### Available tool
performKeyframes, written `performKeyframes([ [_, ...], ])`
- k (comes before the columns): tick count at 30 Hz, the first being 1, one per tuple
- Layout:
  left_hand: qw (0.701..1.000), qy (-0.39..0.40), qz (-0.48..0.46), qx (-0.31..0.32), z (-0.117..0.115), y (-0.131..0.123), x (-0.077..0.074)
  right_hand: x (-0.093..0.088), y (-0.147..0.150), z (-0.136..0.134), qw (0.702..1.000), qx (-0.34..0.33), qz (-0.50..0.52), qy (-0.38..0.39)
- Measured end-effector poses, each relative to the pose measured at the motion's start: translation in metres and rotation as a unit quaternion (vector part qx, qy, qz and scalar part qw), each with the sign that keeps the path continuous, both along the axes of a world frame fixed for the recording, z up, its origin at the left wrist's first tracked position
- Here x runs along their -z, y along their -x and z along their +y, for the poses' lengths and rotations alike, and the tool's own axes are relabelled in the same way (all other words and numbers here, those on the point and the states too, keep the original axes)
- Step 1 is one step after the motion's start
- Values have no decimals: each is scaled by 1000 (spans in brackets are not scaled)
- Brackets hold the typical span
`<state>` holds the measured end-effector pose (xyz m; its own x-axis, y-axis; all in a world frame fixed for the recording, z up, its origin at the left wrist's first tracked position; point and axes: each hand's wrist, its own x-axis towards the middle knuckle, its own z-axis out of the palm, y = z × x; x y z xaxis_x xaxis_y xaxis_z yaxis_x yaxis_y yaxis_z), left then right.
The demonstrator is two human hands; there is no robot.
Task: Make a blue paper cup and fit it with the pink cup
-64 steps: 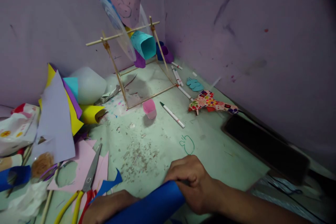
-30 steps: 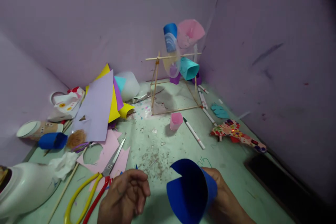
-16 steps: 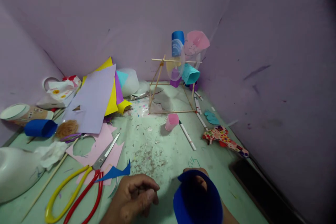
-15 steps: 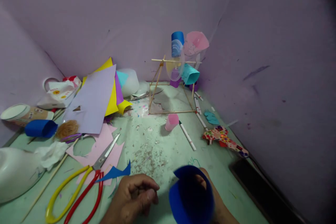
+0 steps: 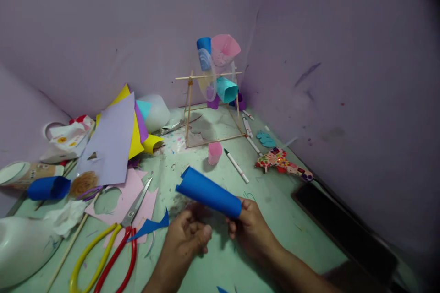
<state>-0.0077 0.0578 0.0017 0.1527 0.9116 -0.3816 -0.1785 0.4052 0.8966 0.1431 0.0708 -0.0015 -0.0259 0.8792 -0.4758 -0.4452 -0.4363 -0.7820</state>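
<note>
A blue paper cone [image 5: 209,192], rolled from a sheet, lies slanted across the middle front. My right hand [image 5: 252,224] grips it at its narrow right end, thumb and fingers closed on the paper. The cone's wide end points up and left. Just below and left of it, my left hand [image 5: 189,238] has loosely curled fingers with the thumb apart, and nothing shows in it. Beyond the cone stands a small pink paper cup [image 5: 215,153], with a white marker [image 5: 236,165] beside it.
Red-and-yellow scissors [image 5: 130,215] lie on pink paper scraps at left. A stick frame [image 5: 187,110] bears a wheel with paper cups, including a turquoise cup [image 5: 227,90]. A phone [image 5: 343,233] and a floral-patterned glue gun [image 5: 280,161] lie right. Coloured sheets [image 5: 110,139] lean at back left.
My right hand has turned the blue paper so its side now faces me and its wide end points left. My left hand has stayed close by. The view has shifted to the right.
</note>
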Motion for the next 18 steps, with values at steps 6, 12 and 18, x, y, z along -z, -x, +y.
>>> performKeyframes([
  [6,986,50,-153,-43,-2,-15,-10,-6,10,-11,988,-72,-105,-82],
  [12,969,72,-230,-62,-5,-10,2,-1,13,-13,991,-89,-68,-67],
  [18,932,107,-347,-10,-1,10,15,-11,22,-13,983,-96,-95,-123],
])
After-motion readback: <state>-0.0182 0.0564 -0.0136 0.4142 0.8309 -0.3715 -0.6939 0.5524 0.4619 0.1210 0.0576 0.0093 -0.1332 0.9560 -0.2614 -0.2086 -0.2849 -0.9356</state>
